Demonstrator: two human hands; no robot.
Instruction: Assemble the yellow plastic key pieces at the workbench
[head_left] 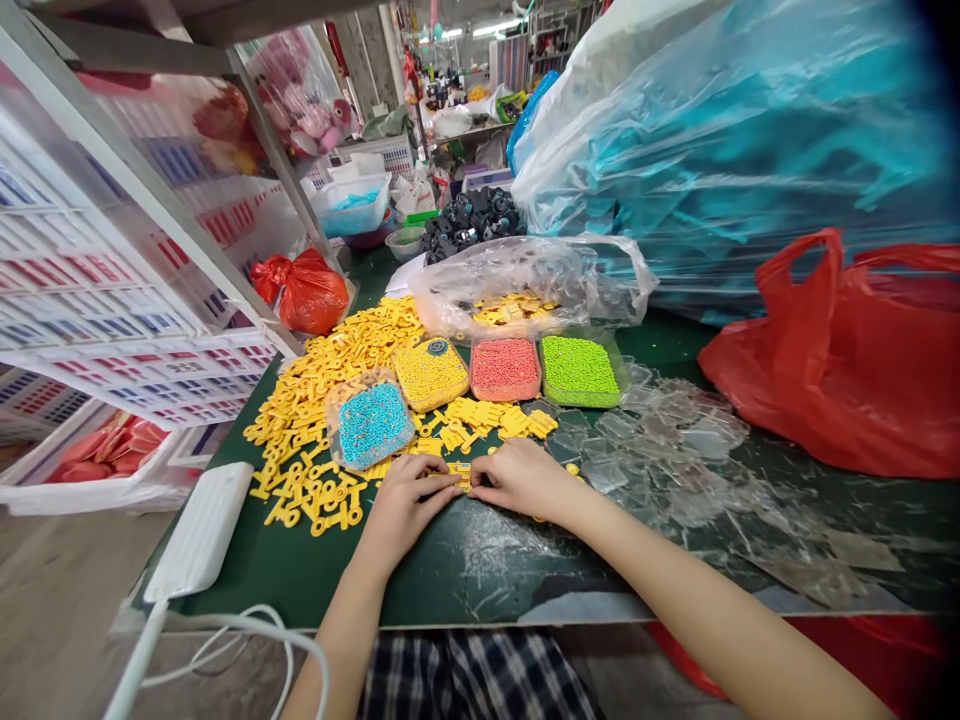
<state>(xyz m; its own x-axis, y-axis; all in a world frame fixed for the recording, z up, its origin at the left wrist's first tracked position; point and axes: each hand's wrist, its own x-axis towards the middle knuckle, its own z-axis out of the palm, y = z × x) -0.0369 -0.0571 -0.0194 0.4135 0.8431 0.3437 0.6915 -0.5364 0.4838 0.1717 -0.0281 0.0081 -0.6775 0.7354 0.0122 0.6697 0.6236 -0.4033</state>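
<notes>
Between the fingertips of both hands, just above the green tabletop, is a small flat yellow plastic piece (pixel 460 477). My left hand (pixel 409 492) pinches its left side, and my right hand (pixel 519 482) is closed at its right side; the fingers partly cover it. Just beyond the hands stand square clear trays of tiny beads: blue beads (pixel 375 425), yellow beads (pixel 430 374), red beads (pixel 505 368) and green beads (pixel 580 370). Loose yellow plastic pieces (pixel 315 430) spread to the left and around the trays.
Clear flat plastic pieces (pixel 667 430) lie scattered on the right, beside a red plastic bag (pixel 847 360). A big bag of blue material (pixel 750 170) rises behind. To the left are a white power strip (pixel 201 530) with its cable and stacked crates (pixel 127 270).
</notes>
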